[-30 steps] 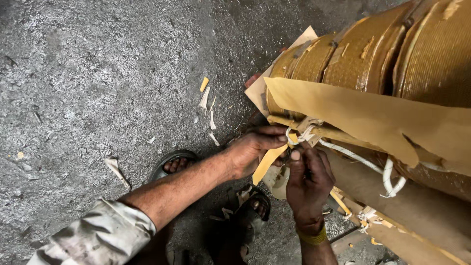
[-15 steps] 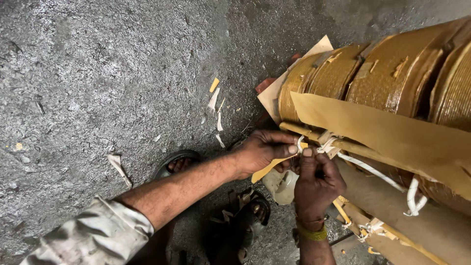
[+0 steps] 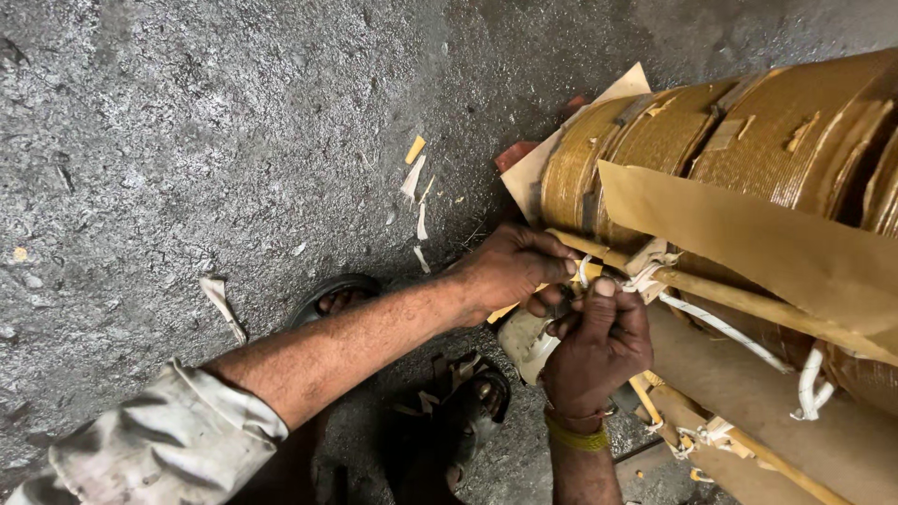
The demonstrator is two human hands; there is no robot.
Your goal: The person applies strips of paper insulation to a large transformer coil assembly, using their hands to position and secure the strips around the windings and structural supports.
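Since a moment earlier, the view has swung left and both hands have closed together on the white cord. On the left, paper scraps lie on grey concrete floor. The left hand is curled shut around the white cord at a wooden stick. Just beside it, the right hand is pinched on the cord's end. A knot appears to be in tying; tightening would need a firm pull. Rightward, golden wound coils lie under brown paper sheet. No containers are seen.
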